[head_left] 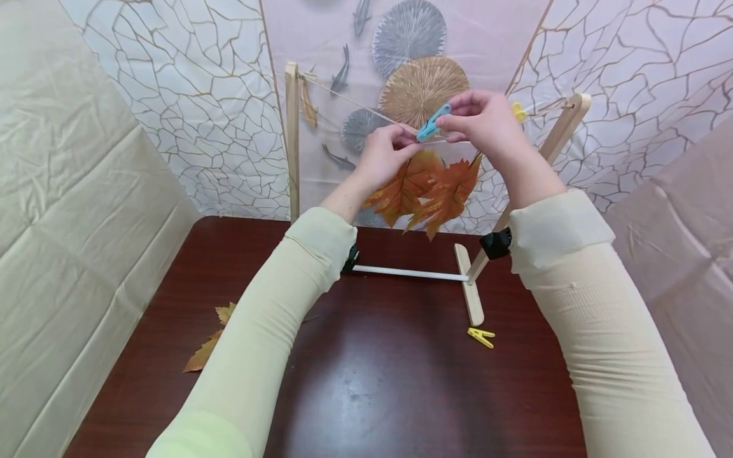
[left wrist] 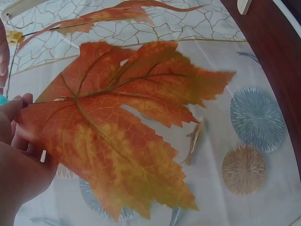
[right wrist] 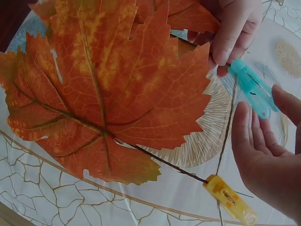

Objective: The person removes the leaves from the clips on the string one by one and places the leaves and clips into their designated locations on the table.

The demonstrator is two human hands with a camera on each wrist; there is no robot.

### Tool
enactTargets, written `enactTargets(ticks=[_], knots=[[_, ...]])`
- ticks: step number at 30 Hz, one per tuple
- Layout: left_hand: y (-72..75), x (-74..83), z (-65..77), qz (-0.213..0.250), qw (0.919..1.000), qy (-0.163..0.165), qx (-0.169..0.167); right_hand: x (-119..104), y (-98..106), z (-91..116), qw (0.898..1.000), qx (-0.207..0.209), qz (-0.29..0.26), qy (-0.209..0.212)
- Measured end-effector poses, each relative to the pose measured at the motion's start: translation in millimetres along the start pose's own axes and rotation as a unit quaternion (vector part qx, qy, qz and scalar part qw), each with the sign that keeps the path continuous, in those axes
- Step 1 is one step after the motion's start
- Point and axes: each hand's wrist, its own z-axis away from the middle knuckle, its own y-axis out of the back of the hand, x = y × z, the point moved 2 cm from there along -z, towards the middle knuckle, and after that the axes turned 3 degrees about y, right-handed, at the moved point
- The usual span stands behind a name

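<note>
A turquoise clothespin (head_left: 434,123) is at the string (head_left: 361,105), its jaw end close to the left fingertips. My right hand (head_left: 487,124) holds its handle end between thumb and fingers. My left hand (head_left: 385,156) pinches the string and the stem of an orange maple leaf (left wrist: 117,99), which hangs below the fingers. Beside it, a second orange leaf (right wrist: 103,94) hangs by its stem from a yellow clothespin (right wrist: 230,200) clipped on the string. The left fingertips partly hide the pinched stem.
Two wooden posts (head_left: 292,140) hold the string, with a white rod (head_left: 409,273) low between them. A narrow leaf (head_left: 307,105) hangs near the left post. On the dark table (head_left: 366,381) lie a yellow clothespin (head_left: 481,336) and yellowish leaves (head_left: 203,353), partly behind the left sleeve.
</note>
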Motion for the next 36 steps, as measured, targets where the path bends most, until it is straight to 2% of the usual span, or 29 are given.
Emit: enactTargets(ticks=[6,11,14,23,31,36], knots=[[2.4,0.1,-0.3,-0.004,1.0,-0.002,0.006,-2,1,1,0.999,-0.005,0.04,0.016],[3.5,1.2,0.8,-0.015,0.9998,-0.012,0.006,-3,4,3,0.997,0.015,0.075,0.018],[4.4,1.2,2.1,-0.022,0.9996,-0.015,0.009,-4,6,4,0.996,0.028,0.078,0.016],[11.2,-5.5,7.2,-0.041,0.9989,-0.01,0.02,-9,11,4,0.996,0.064,0.055,0.016],[17.2,-11.2,11.8,-0.029,0.9991,0.001,0.03,-10,21,8,0.996,0.084,-0.032,0.026],[22.1,-14.7,15.4,-0.025,0.9991,-0.006,0.034,-11,26,10,0.995,0.085,-0.044,0.022]])
